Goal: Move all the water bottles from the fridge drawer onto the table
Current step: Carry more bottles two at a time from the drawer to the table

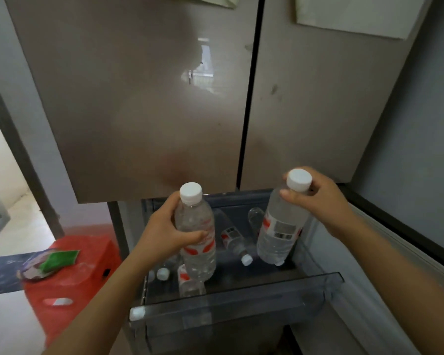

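My left hand grips a clear water bottle with a white cap and red label, held upright above the open fridge drawer. My right hand grips a second bottle by its neck, just below the white cap, also upright above the drawer. Several more bottles lie inside the drawer: one on its side in the middle, another behind it, and others low at the front left, partly hidden by the bottle in my left hand.
The closed upper fridge doors rise right behind the drawer. A red plastic stool with a green packet on it stands to the left. The drawer's open door panel runs along the right. A doorway opens at far left.
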Available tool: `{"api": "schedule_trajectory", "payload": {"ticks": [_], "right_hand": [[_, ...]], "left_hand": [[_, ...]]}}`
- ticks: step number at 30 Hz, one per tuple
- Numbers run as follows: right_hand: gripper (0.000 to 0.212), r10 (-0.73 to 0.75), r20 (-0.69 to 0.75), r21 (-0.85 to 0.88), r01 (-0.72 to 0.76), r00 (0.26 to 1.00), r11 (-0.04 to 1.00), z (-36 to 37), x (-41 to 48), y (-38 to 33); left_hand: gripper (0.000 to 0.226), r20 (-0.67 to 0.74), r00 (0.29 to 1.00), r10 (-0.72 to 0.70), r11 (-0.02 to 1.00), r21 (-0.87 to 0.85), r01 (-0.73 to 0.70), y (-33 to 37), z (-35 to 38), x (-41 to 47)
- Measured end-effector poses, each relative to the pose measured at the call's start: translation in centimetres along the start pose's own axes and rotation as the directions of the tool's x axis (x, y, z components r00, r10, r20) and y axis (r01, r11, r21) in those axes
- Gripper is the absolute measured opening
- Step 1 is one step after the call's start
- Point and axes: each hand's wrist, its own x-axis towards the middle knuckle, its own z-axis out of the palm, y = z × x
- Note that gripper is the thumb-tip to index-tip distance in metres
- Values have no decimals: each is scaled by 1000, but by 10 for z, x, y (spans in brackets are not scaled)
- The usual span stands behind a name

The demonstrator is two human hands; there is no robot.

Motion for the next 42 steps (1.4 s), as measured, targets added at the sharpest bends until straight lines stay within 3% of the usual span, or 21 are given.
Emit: {"api": "schedule_trajectory", "payload": {"ticks": [9, 15, 20, 24, 31, 35, 42], "right_hand": [[17, 26, 162, 59, -36, 986, 998, -23, -51, -17], [35, -69, 258, 27, 64, 964, 998, -33, -114, -18], [33, -65, 415, 89, 30, 908, 996, -49, -171, -17], [33, -30, 605, 99, -39, 796, 994, -42, -213, -30], [31, -92, 746, 221, -115, 660, 969, -4, -272, -52], [34, -163, 815, 277, -126, 557, 953, 31, -298, -72], [30, -275, 902, 308, -48, 333, 950, 91, -368, -131]], "left_hand": [[62, -62, 998, -24, 999, 26, 26, 38, 16, -61], [60, -281, 956, -88, 984, 124, 127, 71, 41, -148], [62, -497, 836, -233, 953, 54, 297, 103, 78, -250], [63, -560, 748, -357, 895, 24, 445, 129, 96, -325], [56, -707, 584, -399, 815, 19, 579, 148, 100, -422], [64, -785, 461, -413, 802, -74, 593, 159, 90, -475], [64, -926, 162, -340, 751, -164, 640, 192, 81, -612]]}}
